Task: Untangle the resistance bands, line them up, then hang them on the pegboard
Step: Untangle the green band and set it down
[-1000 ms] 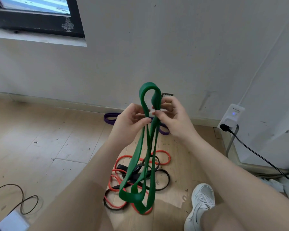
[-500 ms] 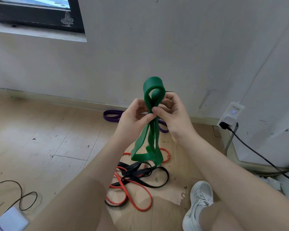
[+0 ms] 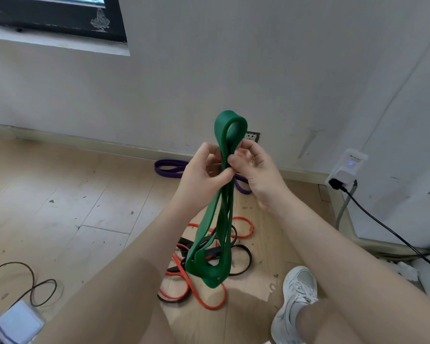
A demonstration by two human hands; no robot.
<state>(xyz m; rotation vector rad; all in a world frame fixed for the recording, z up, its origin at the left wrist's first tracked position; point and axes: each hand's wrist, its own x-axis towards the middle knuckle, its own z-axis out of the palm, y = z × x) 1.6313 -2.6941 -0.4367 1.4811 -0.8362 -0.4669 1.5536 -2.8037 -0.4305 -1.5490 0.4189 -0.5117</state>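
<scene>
Pale wooden floor lies below. We pinch the folded green resistance band between left hand and right hand, freed and aloft. Next, judge: lay it straight beside the purple band; red band and black band remain tangled underneath.

We see the green resistance band as smooth, matt rubber, and the red band, black band and purple band look alike. The floor is pale wood-look plank, scuffed and speckled. The wall is matt, stained plaster. The shoe is white mesh cloth.
</scene>
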